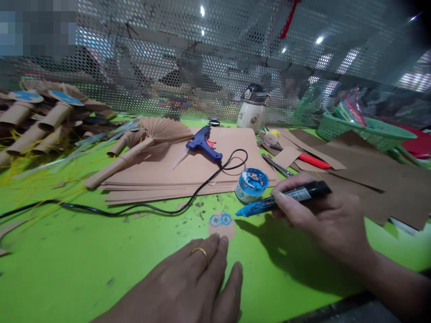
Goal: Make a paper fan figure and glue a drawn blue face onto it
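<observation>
A small round piece of brown paper (222, 229) lies on the green table, with two blue ringed marks drawn on its upper part. The fingertips of my left hand (191, 278) press flat on its lower edge, fingers stretched out. In my right hand (323, 224) a black marker (286, 199) is gripped, its tip coated in blue paint and held just right of the paper, apart from it. Behind them stands an open jar of blue paint (252, 186), smeared round its rim.
A blue glue gun (204, 143) rests on stacked brown paper (235, 166), its black cord (141, 207) crossing the table. Paper fans (148, 143) and tubes pile up leftward. A red-handled cutter (314, 161), brown sheets (357, 161), a green basket (363, 132) and a bottle (252, 110) stand behind.
</observation>
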The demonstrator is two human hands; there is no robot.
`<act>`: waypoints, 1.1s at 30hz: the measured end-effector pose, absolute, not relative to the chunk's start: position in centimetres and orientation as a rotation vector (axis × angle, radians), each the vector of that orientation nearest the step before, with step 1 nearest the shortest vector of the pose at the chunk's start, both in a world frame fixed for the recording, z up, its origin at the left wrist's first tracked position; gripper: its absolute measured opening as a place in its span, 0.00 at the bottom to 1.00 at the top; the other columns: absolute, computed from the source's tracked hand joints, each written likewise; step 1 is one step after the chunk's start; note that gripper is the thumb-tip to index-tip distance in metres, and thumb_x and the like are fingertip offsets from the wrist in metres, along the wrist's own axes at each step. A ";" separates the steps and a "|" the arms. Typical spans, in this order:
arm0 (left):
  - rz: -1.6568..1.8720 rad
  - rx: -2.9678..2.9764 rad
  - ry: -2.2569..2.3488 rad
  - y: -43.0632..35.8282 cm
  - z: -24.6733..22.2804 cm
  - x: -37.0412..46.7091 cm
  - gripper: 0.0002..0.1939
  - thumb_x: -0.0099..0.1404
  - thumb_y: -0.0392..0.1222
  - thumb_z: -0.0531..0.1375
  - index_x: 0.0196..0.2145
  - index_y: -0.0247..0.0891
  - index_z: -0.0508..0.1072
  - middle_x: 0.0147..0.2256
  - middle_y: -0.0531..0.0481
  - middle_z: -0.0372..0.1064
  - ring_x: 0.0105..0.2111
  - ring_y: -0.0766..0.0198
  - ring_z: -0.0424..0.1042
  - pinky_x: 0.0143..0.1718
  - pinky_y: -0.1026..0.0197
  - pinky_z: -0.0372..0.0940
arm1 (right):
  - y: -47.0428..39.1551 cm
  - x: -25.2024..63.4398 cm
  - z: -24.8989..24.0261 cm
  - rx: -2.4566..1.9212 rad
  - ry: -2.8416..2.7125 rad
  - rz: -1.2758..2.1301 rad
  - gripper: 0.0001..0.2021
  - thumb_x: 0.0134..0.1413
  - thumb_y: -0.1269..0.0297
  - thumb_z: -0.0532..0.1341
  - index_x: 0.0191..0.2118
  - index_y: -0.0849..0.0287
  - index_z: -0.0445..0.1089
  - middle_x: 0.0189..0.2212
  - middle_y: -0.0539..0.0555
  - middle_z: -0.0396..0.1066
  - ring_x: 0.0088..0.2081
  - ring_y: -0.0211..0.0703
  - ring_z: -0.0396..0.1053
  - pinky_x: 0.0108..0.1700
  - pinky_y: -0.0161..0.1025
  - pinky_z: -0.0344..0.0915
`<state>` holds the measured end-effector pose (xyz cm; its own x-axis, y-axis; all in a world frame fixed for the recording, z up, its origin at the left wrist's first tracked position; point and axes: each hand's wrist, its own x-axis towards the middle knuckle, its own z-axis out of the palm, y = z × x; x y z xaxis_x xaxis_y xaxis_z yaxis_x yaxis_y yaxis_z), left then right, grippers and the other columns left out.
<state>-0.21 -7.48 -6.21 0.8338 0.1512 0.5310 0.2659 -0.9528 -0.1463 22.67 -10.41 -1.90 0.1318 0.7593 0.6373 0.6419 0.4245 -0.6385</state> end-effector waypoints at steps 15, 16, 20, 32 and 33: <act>-0.616 -2.802 -0.193 -8.0 -2.6 -0.4 0.23 0.70 0.30 0.41 0.43 0.31 0.75 0.39 0.36 0.75 0.44 0.50 0.72 0.43 0.53 0.66 | -8.4 24.6 -1.7 -0.966 -1.150 0.396 0.03 0.59 0.65 0.60 0.36 0.57 0.68 0.21 0.49 0.69 0.18 0.37 0.66 0.16 0.35 0.58; -0.578 -2.826 -0.192 -8.1 -2.2 -0.5 0.22 0.70 0.30 0.41 0.43 0.31 0.75 0.39 0.37 0.75 0.44 0.50 0.72 0.44 0.53 0.66 | -8.3 24.8 -1.8 -0.974 -1.154 0.404 0.03 0.59 0.65 0.59 0.36 0.57 0.68 0.20 0.49 0.69 0.17 0.37 0.65 0.16 0.35 0.58; -0.306 -2.919 -0.224 -8.2 -1.3 -0.4 0.19 0.70 0.32 0.43 0.44 0.32 0.73 0.42 0.39 0.74 0.46 0.49 0.71 0.48 0.48 0.65 | -7.7 25.0 -2.2 -1.017 -1.175 0.402 0.05 0.58 0.62 0.60 0.35 0.57 0.66 0.18 0.47 0.67 0.16 0.35 0.62 0.15 0.34 0.56; -0.192 -3.054 -0.224 -8.4 -1.3 -0.8 0.09 0.63 0.34 0.56 0.43 0.34 0.68 0.44 0.37 0.70 0.50 0.49 0.67 0.51 0.48 0.63 | -6.5 24.8 -3.0 -1.349 -1.362 0.425 0.12 0.52 0.56 0.64 0.31 0.61 0.68 0.20 0.47 0.64 0.22 0.36 0.61 0.25 0.36 0.60; -0.208 -3.064 -0.210 -8.3 -1.5 -0.8 0.08 0.64 0.35 0.56 0.42 0.34 0.68 0.43 0.37 0.70 0.50 0.50 0.67 0.51 0.48 0.63 | -6.4 24.8 -3.0 -1.361 -1.359 0.430 0.12 0.52 0.56 0.64 0.31 0.62 0.69 0.21 0.47 0.64 0.23 0.36 0.62 0.26 0.36 0.61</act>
